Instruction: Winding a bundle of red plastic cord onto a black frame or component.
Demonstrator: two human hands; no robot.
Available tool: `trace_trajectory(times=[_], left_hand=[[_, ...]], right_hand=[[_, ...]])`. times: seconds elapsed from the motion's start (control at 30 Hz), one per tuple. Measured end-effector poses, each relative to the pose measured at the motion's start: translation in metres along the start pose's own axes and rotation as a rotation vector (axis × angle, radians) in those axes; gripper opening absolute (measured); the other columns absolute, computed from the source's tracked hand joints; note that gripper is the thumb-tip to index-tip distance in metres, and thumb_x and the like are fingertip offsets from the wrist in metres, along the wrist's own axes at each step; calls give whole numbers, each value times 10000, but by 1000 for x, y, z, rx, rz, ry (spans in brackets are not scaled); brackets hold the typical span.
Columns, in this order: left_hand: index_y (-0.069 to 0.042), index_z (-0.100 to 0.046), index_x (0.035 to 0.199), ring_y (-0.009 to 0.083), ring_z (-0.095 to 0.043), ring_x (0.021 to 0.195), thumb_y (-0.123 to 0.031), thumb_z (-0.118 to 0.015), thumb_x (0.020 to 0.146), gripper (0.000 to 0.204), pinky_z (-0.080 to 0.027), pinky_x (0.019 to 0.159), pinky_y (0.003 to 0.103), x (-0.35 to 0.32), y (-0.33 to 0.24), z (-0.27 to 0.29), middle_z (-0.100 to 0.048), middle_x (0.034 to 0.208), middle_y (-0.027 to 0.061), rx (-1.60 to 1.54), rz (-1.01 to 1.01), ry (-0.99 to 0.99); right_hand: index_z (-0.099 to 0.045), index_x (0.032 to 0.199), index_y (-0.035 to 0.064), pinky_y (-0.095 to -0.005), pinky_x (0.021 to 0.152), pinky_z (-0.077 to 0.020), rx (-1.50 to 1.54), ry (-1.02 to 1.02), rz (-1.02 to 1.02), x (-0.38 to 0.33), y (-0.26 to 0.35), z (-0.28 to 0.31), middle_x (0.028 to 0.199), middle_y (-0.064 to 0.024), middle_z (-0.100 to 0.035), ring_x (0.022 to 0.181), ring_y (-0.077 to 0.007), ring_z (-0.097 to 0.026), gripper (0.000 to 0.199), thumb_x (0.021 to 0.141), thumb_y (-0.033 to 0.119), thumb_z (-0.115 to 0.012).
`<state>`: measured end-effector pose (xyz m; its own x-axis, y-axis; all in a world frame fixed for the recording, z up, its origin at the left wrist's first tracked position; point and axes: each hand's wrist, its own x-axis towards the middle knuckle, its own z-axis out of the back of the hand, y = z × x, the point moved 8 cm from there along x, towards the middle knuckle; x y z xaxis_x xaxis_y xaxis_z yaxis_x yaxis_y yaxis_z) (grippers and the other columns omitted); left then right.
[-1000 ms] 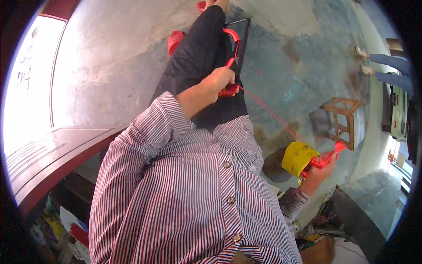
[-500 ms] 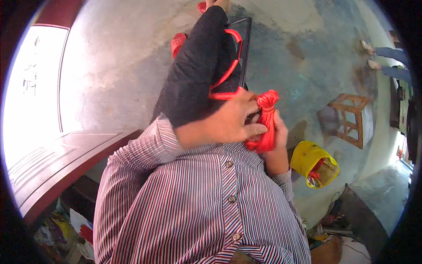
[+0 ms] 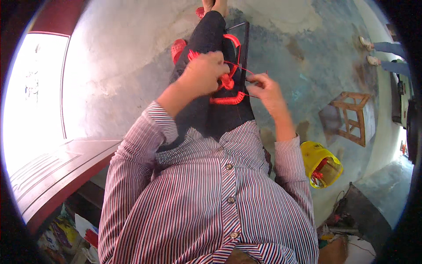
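Note:
My left hand (image 3: 203, 74) is closed around a bundle of red cord (image 3: 227, 82), whose loose ends poke out on its far side. To the right, my right hand (image 3: 267, 93) pinches a thin strand of the cord, stretched between the two hands. A black frame (image 3: 247, 44) lies over my thighs beneath them. Red cord is wound tightly around a curved part (image 3: 228, 100) of it, close to me, and another red-wrapped stretch (image 3: 232, 40) shows at its far end. My fingers hide part of the middle.
A yellow bucket (image 3: 311, 154) with red cord inside stands at my right, with a wooden stool (image 3: 358, 116) beyond it. Another person's legs (image 3: 389, 48) show at the far right. A dark red panelled door (image 3: 61, 163) is on my left.
Both hands have moved forward over the frame and apart. The cord bundle has gone from beside my right hand into my left hand, and a strand now runs taut to the right.

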<state>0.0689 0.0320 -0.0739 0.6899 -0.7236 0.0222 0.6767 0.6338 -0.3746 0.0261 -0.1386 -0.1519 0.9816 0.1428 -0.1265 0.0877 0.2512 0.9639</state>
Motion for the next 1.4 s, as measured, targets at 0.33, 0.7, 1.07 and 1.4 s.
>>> trace_trajectory(times=[0.33, 0.7, 1.07, 1.4], left_hand=[[-8, -593, 1000, 357, -546, 1032, -80, -651, 721, 294, -455, 902, 414, -4, -1, -32, -576, 1047, 174, -390, 155, -450], [-3, -350, 1347, 235, -466, 1075, -9, -598, 665, 725, -373, 945, 317, -9, 20, -123, -462, 1109, 92, -1274, 756, -56], [-30, -312, 1381, 232, -438, 1084, 1, -609, 677, 765, -369, 962, 323, -12, 14, -120, -419, 1115, 92, -1300, 680, -88], [-27, -330, 1366, 282, -422, 1123, -44, -575, 675, 734, -349, 993, 368, -6, 10, -125, -413, 1180, 136, -1312, 789, -41]], right_hand=[[-635, 1017, 3, -361, 898, -450, -238, -245, 142, -16, 17, 24, 1142, -108, -595, 1069, -239, -573, 318, 744, 146, -710], [-540, 1071, 20, -485, 986, -346, 1215, -126, 413, -130, 69, 147, 1049, -107, -547, 1010, -289, -536, 339, 836, 264, -558], [-600, 983, 23, -276, 628, -452, 541, -179, -272, -53, 21, -12, 803, -57, -590, 697, -162, -575, 194, 889, 193, -600], [-567, 879, 35, -239, 595, -409, 583, -59, -212, -81, 70, -16, 730, -9, -551, 642, -89, -516, 138, 865, 161, -621]])
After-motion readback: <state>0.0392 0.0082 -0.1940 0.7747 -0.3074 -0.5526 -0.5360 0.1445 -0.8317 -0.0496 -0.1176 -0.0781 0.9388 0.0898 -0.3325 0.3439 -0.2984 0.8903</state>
